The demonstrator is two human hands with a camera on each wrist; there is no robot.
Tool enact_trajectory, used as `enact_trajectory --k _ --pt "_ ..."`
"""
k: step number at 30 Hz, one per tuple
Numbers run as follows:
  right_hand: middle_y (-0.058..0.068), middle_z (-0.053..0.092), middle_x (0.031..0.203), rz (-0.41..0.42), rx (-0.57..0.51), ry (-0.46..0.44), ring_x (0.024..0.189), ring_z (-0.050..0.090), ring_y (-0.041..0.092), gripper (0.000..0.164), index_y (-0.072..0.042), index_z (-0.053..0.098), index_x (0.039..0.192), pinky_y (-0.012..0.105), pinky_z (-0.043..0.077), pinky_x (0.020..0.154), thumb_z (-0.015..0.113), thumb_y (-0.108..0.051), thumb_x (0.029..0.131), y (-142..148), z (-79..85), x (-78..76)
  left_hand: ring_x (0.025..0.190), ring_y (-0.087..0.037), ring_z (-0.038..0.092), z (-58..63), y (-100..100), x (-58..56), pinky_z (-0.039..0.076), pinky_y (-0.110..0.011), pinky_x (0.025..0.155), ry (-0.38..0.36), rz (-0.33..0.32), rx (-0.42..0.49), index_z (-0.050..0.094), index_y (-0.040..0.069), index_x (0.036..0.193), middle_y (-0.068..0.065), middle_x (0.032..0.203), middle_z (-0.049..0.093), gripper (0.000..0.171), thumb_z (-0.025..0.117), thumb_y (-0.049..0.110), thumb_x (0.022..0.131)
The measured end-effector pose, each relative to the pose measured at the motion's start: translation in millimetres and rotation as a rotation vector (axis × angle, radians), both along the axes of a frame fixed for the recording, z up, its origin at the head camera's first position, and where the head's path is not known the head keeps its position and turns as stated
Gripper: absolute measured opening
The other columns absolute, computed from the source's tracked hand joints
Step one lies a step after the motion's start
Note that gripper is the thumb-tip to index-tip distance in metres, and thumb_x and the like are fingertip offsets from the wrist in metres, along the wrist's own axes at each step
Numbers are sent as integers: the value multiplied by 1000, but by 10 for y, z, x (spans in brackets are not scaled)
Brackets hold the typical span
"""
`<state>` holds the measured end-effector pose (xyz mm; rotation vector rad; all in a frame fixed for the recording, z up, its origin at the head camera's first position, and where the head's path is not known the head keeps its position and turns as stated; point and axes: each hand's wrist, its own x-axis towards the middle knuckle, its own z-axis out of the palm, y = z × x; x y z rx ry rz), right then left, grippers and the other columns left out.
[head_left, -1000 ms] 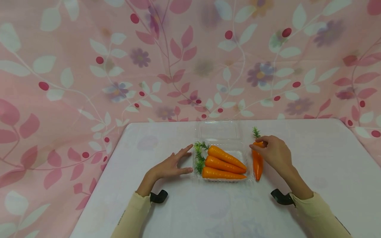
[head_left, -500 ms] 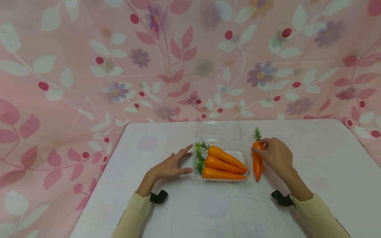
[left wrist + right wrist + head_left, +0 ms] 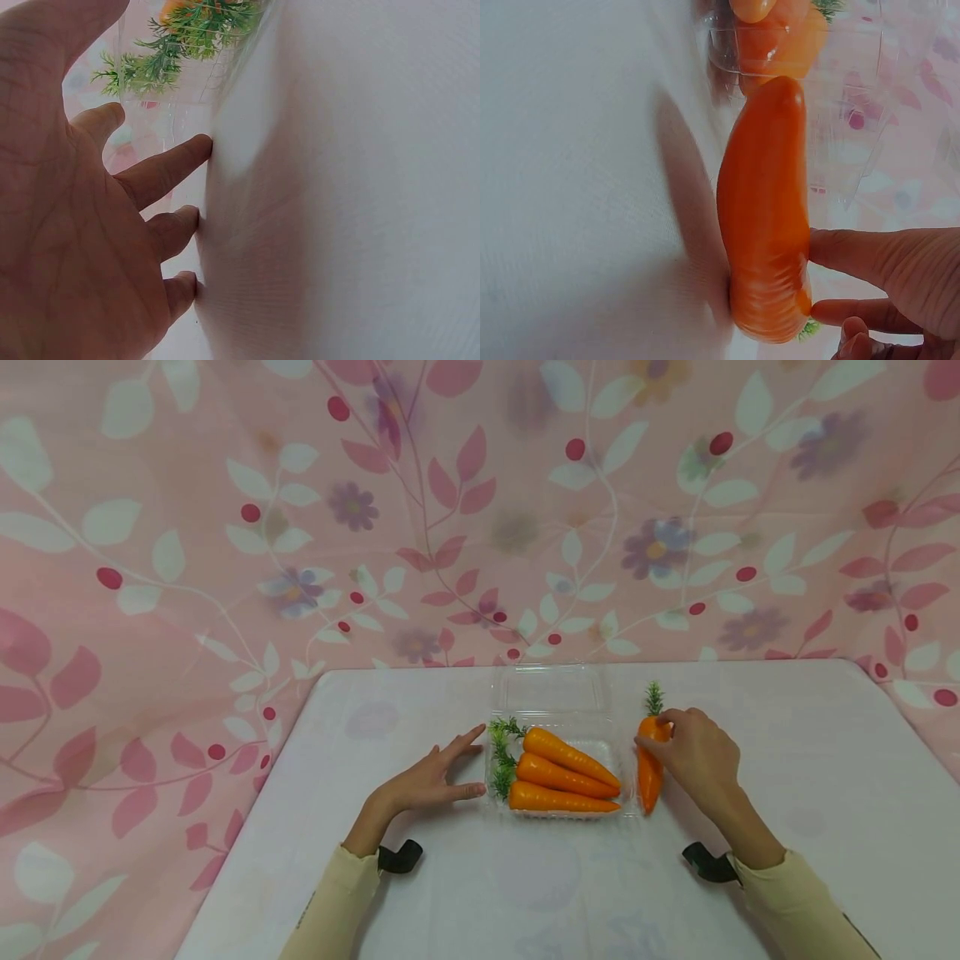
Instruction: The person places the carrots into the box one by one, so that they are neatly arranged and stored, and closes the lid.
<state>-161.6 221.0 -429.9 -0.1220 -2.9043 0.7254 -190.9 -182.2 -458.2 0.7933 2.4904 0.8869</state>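
A clear plastic clamshell box [image 3: 628,752] lies with its lid folded back, holding three orange carrots [image 3: 566,775] whose green tops [image 3: 196,36] point left. On the box's left side my left hand [image 3: 420,781] spreads its fingers, index finger and thumb reaching its edge. In the left wrist view the other fingertips [image 3: 184,289] rest on the white surface. To the right of the box is one more orange carrot [image 3: 761,202], leafy end away from me. My right hand [image 3: 701,756] pinches it near the thick end with thumb and fingers; part of that end is hidden behind the hand.
The box's lid [image 3: 551,689] lies toward the table's back edge. Under everything is a white-covered table [image 3: 450,893], and a pink floral cloth [image 3: 480,527] hangs behind it. A black camera mount [image 3: 708,862] juts from the right wrist, another mount [image 3: 401,857] from the left.
The carrot in my right hand has turned a little, its leafy top shifting right. My right hand has moved slightly right and nearer to me, while the left hand keeps its place.
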Motion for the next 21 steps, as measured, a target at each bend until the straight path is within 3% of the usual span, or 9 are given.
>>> enact_trajectory --k 13,21 --pt "18 59 87 -4 20 -27 65 54 28 41 3 70 112 38 44 50 72 -29 87 3 -1 35 147 -13 19 -23 -9 3 0 -59 116 0 0 6 7 38 159 6 152 40 92 64 57 89" --pt "13 52 76 22 45 31 63 51 27 24 -4 72 96 38 39 47 72 -26 86 44 -29 37 146 -13 20 -26 -9 -7 1 -59 116 15 -3 2 7 39 158 5 152 41 91 63 58 89"
